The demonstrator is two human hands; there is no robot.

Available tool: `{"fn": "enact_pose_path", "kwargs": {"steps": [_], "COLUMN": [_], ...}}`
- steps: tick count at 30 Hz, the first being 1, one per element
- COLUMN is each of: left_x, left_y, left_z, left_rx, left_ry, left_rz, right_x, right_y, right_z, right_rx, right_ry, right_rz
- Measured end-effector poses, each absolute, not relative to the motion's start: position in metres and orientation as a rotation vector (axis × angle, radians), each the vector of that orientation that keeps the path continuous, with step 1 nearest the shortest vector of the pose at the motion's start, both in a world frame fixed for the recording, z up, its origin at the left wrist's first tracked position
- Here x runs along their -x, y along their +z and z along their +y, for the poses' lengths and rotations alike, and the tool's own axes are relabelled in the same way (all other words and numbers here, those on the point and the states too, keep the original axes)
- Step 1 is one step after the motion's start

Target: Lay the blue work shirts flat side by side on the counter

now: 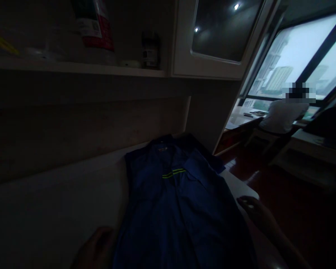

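Smoothing seems the step: left hand [96, 246] and right hand [254, 210] flank the spread blue work jacket [179, 201], finger pose too dark to tell; next needs palms flat on cloth.

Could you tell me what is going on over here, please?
A person has a dark blue garment with a yellow-green stripe spread flat on a white surface, collar at the far end. Their left hand is at its lower left edge and their right hand by its right edge. The room is too dim to tell whether either grips the cloth. Further back, another person in a white top sits at a desk by the window.
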State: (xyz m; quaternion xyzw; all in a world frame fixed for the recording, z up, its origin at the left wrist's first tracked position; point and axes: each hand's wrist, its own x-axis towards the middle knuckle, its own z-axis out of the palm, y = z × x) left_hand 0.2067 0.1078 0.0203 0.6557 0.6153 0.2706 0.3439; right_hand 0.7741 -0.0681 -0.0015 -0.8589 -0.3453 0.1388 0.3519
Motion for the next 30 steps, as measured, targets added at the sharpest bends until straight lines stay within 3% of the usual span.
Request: {"fn": "enact_pose_path", "kwargs": {"steps": [5,10,13,21,25,30], "left_x": [-0.296,-0.336,-0.315,-0.152,-0.017,0.106], "left_y": [0.034,0.031,0.024,0.026,0.066,0.120], "left_z": [0.162,0.197,0.198,0.174,0.169,0.161], "left_rx": [-1.959,-2.061,-2.063,-1.829,-1.797,-1.792], "left_ry": [0.827,0.495,0.505,0.542,0.380,0.131], "left_rz": [1.549,1.665,1.681,2.079,2.408,2.765], "right_x": [-0.748,-0.733,-0.716,-0.596,-0.485,-0.343], "right_y": [0.022,0.049,0.060,0.064,0.069,0.058], "right_z": [0.049,0.126,0.149,0.191,0.214,0.256], "right_rx": [2.248,2.458,2.414,1.719,1.478,1.363], "right_ry": [0.038,0.319,0.377,0.967,1.222,1.172], "right_rz": [-1.055,-1.017,-1.174,-1.594,-1.587,-1.837]}}
